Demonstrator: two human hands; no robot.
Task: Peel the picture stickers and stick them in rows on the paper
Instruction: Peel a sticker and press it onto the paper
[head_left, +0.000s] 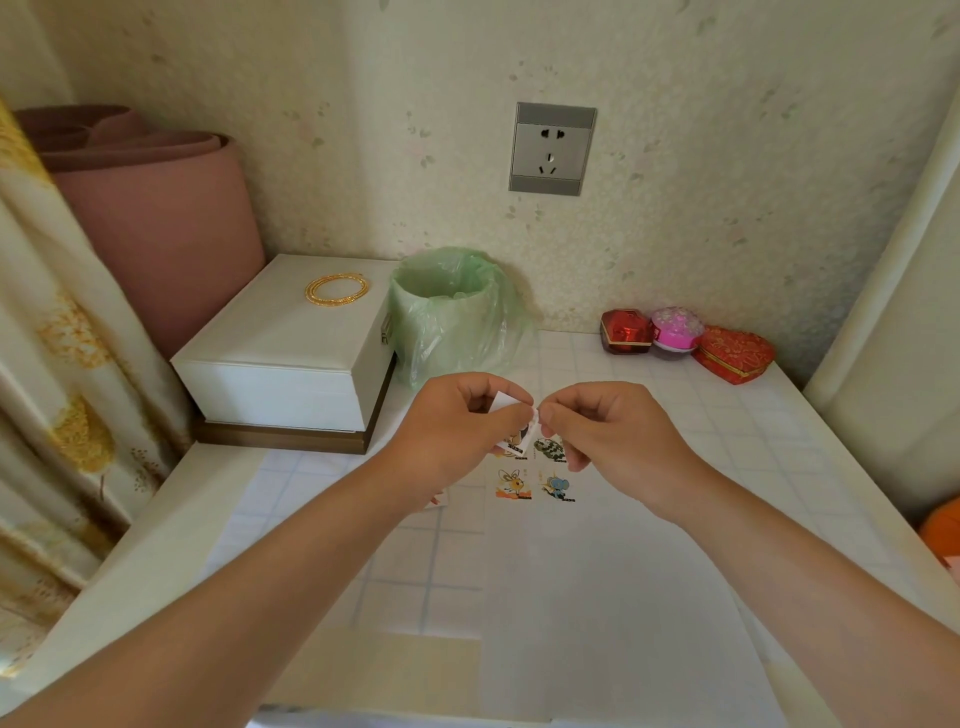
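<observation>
While over paper (545, 571), sticker (508, 402) betw. fingers (558, 413)

Crinkled translucent plastic bin liner (457, 317)

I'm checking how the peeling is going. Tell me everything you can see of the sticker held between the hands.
The sticker is a small white paper piece with a dark-and-orange picture on its lower part. The left hand pinches it, and the right hand pinches its right edge, where a corner looks lifted. It hangs roughly upright above the paper.
</observation>
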